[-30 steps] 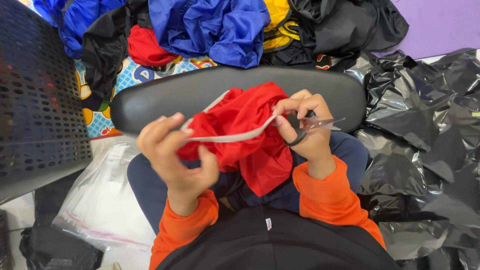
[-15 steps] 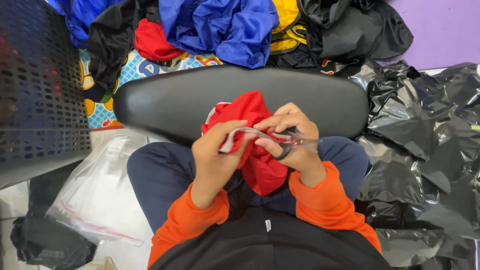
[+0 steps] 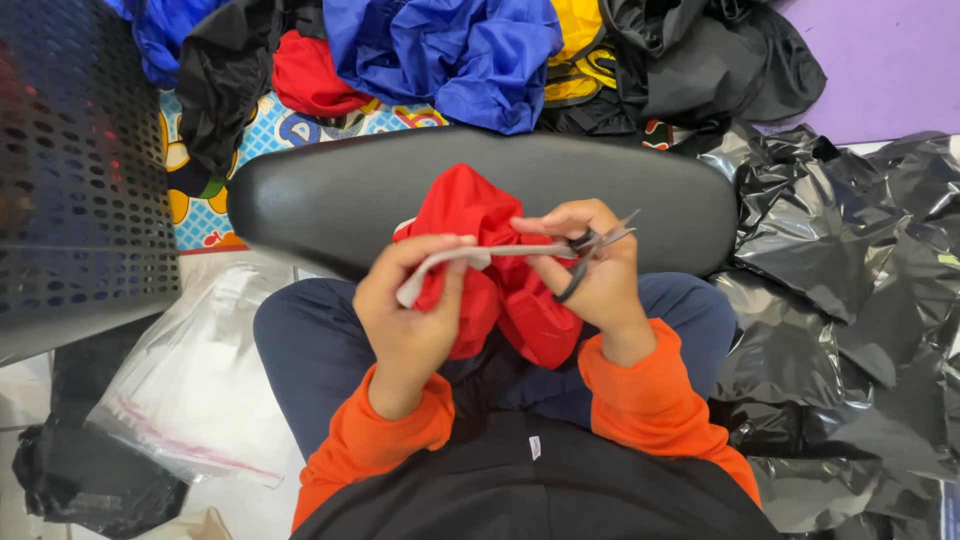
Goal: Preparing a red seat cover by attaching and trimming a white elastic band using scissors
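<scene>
1. Hands meet in the middle, close to the body. The left hand (image 3: 415,310) grips the red cloth (image 3: 490,265) and one end of a pale strip (image 3: 470,258).
2. The right hand (image 3: 590,275) holds small scissors (image 3: 595,245) (blades pointing right) and pinches the strip.
3. Just past them lies a black padded seat (image 3: 330,195).
4. Black plastic bags (image 3: 850,290) crowd the right side; a clear bag (image 3: 195,385) lies left.

floor (image 3: 30,390) | clear bag (image 3: 190,390) | black sheeting (image 3: 850,300) | clothes pile (image 3: 450,50)
</scene>
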